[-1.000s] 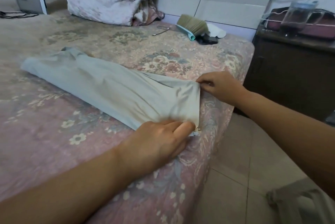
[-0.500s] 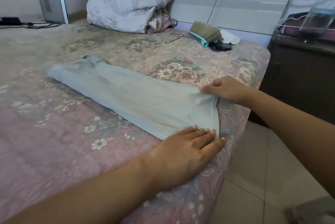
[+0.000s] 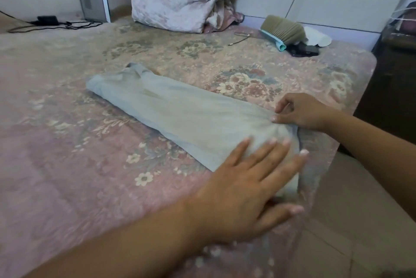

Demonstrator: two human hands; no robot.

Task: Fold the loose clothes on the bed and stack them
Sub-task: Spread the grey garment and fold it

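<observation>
Lying lengthwise across the floral bed (image 3: pixel 67 176), the pale blue garment (image 3: pixel 180 115) is folded into a long strip. The left hand (image 3: pixel 247 185) presses flat, fingers spread wide, on the garment's near end, while the right hand (image 3: pixel 304 112) pinches that end's far corner.

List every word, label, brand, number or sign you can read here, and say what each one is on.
None can be read.
The pale blue garment shows no print or tag.
The brush, the dark device beside it and the black adapter show no readable marking.
The bedspread bears only a flower pattern.
</observation>
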